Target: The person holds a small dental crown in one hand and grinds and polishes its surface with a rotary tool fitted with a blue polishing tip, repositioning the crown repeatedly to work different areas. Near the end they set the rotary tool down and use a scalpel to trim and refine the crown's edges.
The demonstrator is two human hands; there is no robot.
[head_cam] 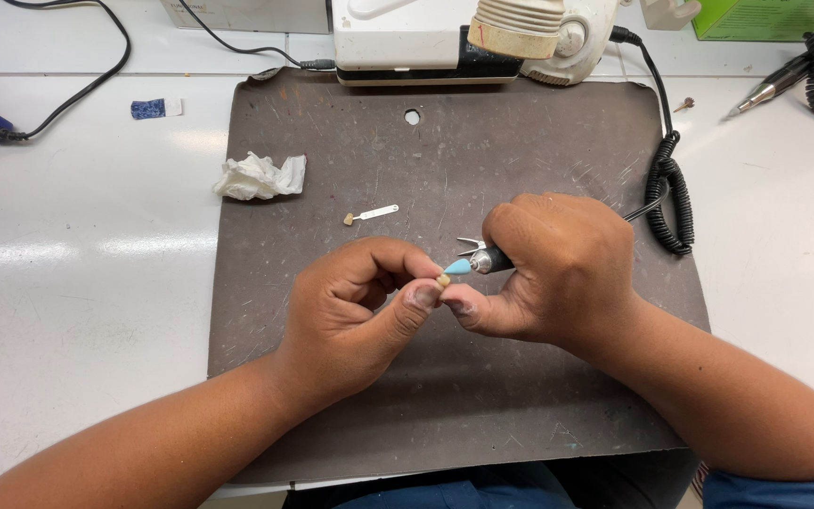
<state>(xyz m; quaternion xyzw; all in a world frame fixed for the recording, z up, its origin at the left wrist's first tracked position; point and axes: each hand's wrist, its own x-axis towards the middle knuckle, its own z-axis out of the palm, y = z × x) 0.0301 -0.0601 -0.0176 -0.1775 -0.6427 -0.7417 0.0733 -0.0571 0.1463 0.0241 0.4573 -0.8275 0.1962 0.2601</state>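
I've got one head view, looking steeply down and forward over the mat [445, 151] on the surface [77, 283], close in above both hands.

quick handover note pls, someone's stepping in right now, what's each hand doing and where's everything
Left hand: pinches a small cream tooth-shaped piece at its fingertips.
Right hand: grips a rotary handpiece; its light-blue cone tip meets the piece.
Both work over the dark mat.
A second small piece on a white tab lies on the mat, crumpled tissue at its left edge.
Done or left: cannot tell how far the piece is worked.
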